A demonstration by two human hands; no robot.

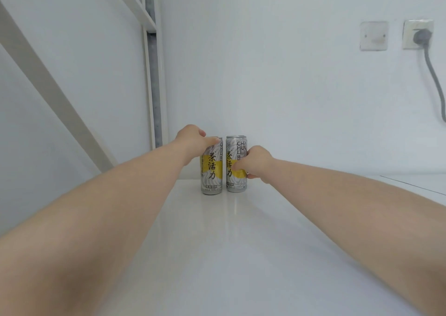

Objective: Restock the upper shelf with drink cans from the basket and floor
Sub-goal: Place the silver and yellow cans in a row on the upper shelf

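Two slim silver-and-yellow drink cans stand upright side by side at the back of the white upper shelf (217, 243), close to the wall. My left hand (190, 139) grips the left can (212, 173) near its top. My right hand (257, 163) wraps around the middle of the right can (233, 163) from its right side. Both arms are stretched far forward over the shelf. A narrow gap separates the two cans. The basket and the floor are out of view.
A white metal upright and a slanted brace (48, 74) rise at the left. On the wall at the right are a blank plate (374, 35) and a socket (417, 34) with a grey plug and cable hanging down.
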